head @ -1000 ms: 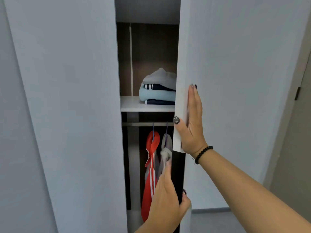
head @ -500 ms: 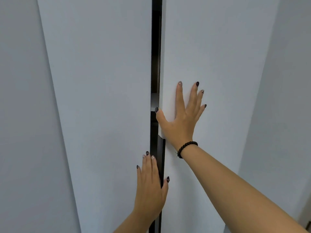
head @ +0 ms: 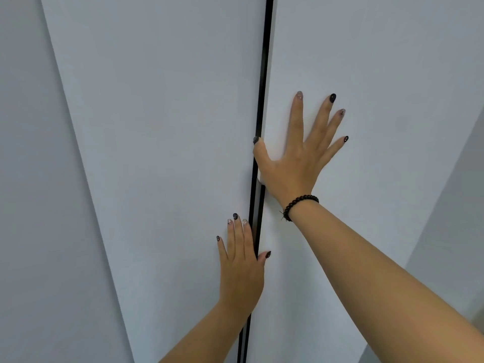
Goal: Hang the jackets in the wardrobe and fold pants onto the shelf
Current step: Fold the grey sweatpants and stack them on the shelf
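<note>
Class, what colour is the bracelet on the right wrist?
Black beads; the bracelet shows best in the head view.

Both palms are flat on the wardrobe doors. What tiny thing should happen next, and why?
Probably one last gentle push. The left hand on the left door and right hand on the right door lie flat, yet a thin dark gap shows between the doors.

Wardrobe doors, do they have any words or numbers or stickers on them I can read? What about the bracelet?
None: no word, number, label or sign can be read anywhere in the picture.
The left door and the right door are plain pale panels.
The bracelet is plain dark beads.
The nails of the right hand and the left hand bear tiny marks, too small to read as anything.
</note>
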Action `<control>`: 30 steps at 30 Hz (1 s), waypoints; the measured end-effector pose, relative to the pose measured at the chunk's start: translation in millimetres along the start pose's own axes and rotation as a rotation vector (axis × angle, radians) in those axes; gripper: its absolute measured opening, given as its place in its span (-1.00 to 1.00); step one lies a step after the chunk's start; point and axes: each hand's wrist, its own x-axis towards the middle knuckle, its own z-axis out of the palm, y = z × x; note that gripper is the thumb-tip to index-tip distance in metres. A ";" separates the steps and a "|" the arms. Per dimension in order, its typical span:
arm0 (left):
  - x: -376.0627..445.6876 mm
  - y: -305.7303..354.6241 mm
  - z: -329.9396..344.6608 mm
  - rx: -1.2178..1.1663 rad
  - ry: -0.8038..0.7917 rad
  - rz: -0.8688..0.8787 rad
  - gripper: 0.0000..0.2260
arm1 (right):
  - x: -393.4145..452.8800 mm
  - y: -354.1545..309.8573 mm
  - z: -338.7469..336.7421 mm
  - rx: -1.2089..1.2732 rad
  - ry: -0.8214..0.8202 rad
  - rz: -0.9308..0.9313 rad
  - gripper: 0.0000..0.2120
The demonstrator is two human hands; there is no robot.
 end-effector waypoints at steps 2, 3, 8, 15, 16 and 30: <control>4.5 0.8 5.7 0.002 0.009 -0.054 -0.40 | 2.6 0.5 7.1 -0.028 -0.007 0.003 -0.20; 6.5 0.8 7.9 0.002 0.013 -0.073 -0.39 | 3.9 1.2 10.3 -0.046 -0.014 0.002 -0.21; 19.2 1.2 19.0 -0.024 0.018 -0.127 -0.38 | 9.2 4.5 23.7 -0.111 -0.048 -0.009 -0.23; 34.7 0.3 34.5 0.031 0.006 -0.232 -0.34 | 14.4 10.3 37.6 -0.187 -0.093 -0.009 -0.23; 34.4 0.3 37.1 0.041 -0.007 -0.244 -0.34 | 15.2 11.1 38.8 -0.201 -0.102 -0.011 -0.23; 26.2 -22.6 50.6 0.089 -0.152 -0.132 -0.18 | 22.4 30.8 37.5 -0.223 -0.236 -0.098 -0.39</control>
